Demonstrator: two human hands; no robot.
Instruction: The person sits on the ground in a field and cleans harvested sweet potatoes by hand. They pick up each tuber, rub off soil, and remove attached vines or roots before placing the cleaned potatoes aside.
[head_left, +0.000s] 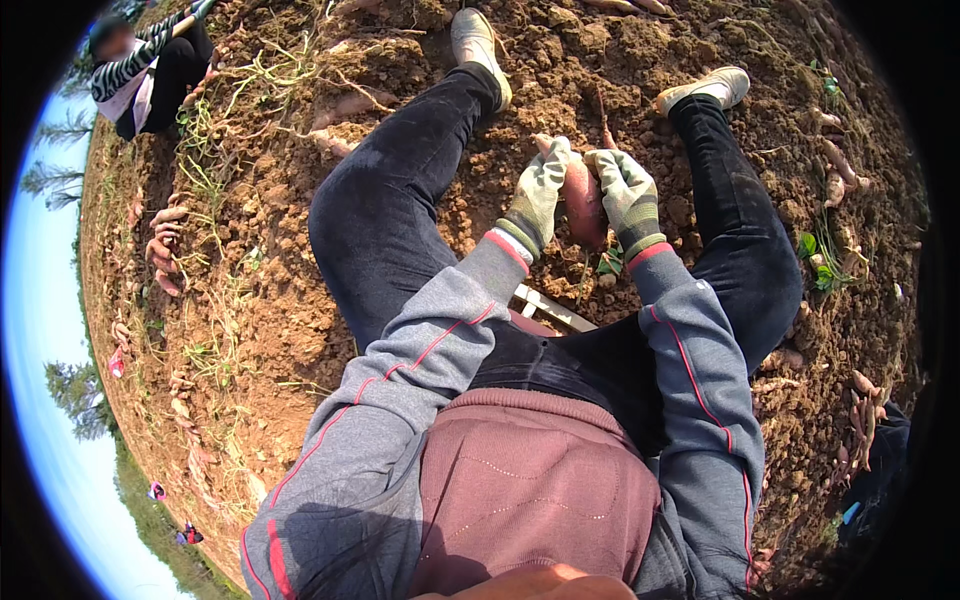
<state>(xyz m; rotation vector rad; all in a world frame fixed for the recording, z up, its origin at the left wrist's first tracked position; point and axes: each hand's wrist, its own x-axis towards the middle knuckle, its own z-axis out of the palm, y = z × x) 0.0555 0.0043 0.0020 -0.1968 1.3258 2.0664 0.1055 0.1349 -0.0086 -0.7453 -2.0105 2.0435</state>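
A large reddish sweet potato (583, 201) hangs between my two gloved hands above the soil. My left hand (537, 196), in a pale glove with a green cuff, grips it near its upper end. On its other side, my right hand (627, 193) has its fingers curled close against it. A thin reddish root (607, 133) rises from the right fingertips and tapers away from me. The right fingers seem to pinch this root; its lower end is hidden by the glove. Loose brown soil (555, 124) lies below both hands, between my outstretched legs.
Sweet potatoes (163, 244) lie in rows on the left, and more (841, 166) lie at right. Cut vines (281, 71) cover soil at upper left. Another person (154, 71) sits there with a long handle. A pale metal frame (556, 307) shows beneath me.
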